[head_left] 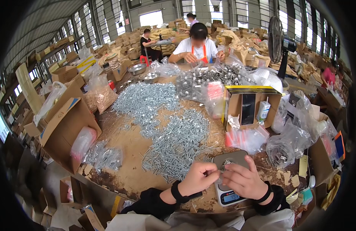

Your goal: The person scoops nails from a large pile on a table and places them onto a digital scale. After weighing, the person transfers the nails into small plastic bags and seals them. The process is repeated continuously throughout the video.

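Observation:
Both my hands meet above a small digital scale [220, 195] with a grey plate and a lit display. My left hand [198, 179] is closed in a pinch at the plate's left side. Curled toward it, my right hand [243, 181] has one finger raised. A small silvery, partly clear thing [227, 163] shows between the hands; the fingers hide most of it. Just beyond my left hand lies a heap of silvery screws [178, 144], with a second screw heap [147, 100] farther back.
A cardboard box [66, 133] stands left, beside a bag of screws [104, 156]. An open box [233, 119] holds a phone [248, 109]; clear bags [247, 139] lie before it. Across the table, a person [199, 48] works behind metal parts [220, 77]. A fan [276, 40] stands right.

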Action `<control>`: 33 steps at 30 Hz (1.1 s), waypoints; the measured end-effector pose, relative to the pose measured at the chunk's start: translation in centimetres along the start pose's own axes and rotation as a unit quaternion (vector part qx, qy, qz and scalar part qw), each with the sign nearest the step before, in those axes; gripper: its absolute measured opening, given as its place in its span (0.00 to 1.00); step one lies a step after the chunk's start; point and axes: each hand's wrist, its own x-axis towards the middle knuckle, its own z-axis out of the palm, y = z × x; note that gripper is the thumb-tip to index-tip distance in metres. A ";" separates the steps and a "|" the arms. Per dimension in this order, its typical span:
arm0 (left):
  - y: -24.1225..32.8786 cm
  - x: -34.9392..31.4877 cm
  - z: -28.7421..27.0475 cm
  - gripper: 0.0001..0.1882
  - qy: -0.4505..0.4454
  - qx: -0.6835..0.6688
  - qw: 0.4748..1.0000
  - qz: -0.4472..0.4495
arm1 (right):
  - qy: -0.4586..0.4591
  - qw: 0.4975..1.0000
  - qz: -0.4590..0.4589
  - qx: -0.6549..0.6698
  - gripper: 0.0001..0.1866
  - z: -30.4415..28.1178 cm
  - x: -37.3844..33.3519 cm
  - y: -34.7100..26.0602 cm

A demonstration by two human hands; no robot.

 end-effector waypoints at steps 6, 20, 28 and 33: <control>0.8 0.3 -0.3 0.13 0.100 0.264 0.927 0.245 | 0.016 0.988 0.156 0.008 0.11 0.4 1.0 -1.5; -0.8 1.1 0.6 0.24 0.037 0.326 0.923 0.203 | -0.049 0.983 0.112 0.136 0.18 0.5 0.7 -1.5; -0.9 1.2 0.3 0.26 0.076 0.104 0.988 0.088 | -0.125 0.919 0.240 0.288 0.44 -1.5 -0.7 3.9; -1.8 1.4 0.5 0.40 0.040 0.060 0.993 0.097 | -0.197 0.892 0.225 0.340 0.52 1.2 -2.6 6.2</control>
